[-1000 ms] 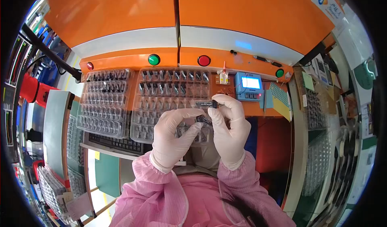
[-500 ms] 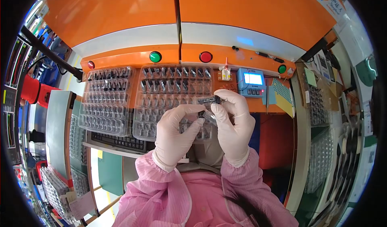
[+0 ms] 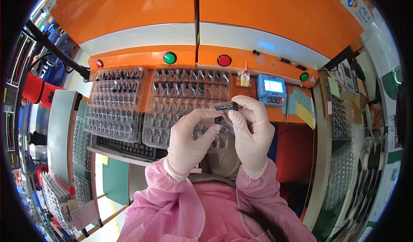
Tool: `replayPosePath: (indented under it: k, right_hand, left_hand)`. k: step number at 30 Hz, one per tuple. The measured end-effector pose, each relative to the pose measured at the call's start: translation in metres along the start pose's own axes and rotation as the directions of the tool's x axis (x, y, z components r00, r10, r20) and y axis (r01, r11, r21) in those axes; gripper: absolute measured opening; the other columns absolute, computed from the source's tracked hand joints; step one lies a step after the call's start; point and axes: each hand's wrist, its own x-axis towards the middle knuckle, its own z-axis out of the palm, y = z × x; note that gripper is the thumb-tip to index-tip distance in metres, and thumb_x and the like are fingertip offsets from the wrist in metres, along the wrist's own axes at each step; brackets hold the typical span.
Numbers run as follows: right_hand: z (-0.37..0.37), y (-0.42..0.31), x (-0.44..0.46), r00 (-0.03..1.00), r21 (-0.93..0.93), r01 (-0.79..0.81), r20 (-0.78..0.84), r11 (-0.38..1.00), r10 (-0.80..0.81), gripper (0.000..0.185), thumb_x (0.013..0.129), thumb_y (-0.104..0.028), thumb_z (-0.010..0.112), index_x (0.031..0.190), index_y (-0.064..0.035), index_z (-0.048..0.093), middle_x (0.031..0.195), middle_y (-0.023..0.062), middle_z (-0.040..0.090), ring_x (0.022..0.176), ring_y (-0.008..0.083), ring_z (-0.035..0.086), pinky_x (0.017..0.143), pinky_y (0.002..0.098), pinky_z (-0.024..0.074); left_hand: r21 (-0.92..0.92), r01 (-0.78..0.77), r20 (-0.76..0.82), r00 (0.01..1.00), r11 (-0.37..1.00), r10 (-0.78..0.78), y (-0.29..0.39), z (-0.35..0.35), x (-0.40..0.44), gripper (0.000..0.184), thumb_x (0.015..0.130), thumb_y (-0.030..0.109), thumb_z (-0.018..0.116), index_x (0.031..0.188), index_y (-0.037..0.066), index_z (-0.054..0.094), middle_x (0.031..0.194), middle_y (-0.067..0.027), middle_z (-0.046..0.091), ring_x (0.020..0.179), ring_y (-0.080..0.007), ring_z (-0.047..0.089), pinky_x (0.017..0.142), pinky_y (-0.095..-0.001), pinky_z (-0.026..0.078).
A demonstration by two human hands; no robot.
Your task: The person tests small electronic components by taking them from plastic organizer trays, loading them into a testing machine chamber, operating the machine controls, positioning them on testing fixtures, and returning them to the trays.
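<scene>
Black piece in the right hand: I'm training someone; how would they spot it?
Find the orange bench, then the gloved right hand before it. That hand pinches the black piece, higher in view than the dark piece in the left hand.

Glossy orange flat panels (image 3: 129, 14) filling top, split by dark vertical seam (image 3: 196, 18), sheen on surface. Below, white horizontal strip (image 3: 146, 39) with bluish patch of light (image 3: 266, 46); then orange bench ledge (image 3: 133, 55). Left: slanting black tubular pole (image 3: 56, 50), pale grey upright panel (image 3: 62, 134), flat dark green panel (image 3: 116, 181), pale floor (image 3: 105, 207) with yellow line (image 3: 115, 220). Right: long pale upright board (image 3: 322, 169).
</scene>
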Motion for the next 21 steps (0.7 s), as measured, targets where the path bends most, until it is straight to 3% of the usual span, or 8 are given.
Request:
replayPosePath:
  k: [15,21]
  right_hand:
    - [0.0053,0.0059,0.0008,0.999,-0.017,0.032,-0.018,0.999,-0.032,0.025,0.088,-0.007,0.067,0.111,-0.0045,0.058,0.072,0.0080,0.062,0.065,0.0074,0.054,0.062,0.0208,0.0439]
    - [0.0093,0.0072,0.0026,0.999,0.016,0.042,-0.034,0.999,-0.041,0.025,0.088,-0.006,0.066,0.111,-0.0037,0.057,0.073,0.0067,0.063,0.066,0.0068,0.055,0.063,0.0207,0.0442]
  left_hand:
    - [-0.081,0.026,-0.001,1.000,0.996,-0.026,-0.0004,0.0000,-0.0005,0.027,0.078,-0.008,0.066,0.103,0.002,0.065,0.091,-0.0036,0.065,0.079,-0.0082,0.058,0.077,-0.0233,0.047]
    - [-0.201,0.116,-0.011,0.993,0.973,-0.121,-0.0021,0.0026,-0.0012,0.029,0.077,-0.007,0.065,0.105,0.002,0.064,0.090,-0.0002,0.061,0.082,-0.0083,0.053,0.076,-0.0234,0.045]
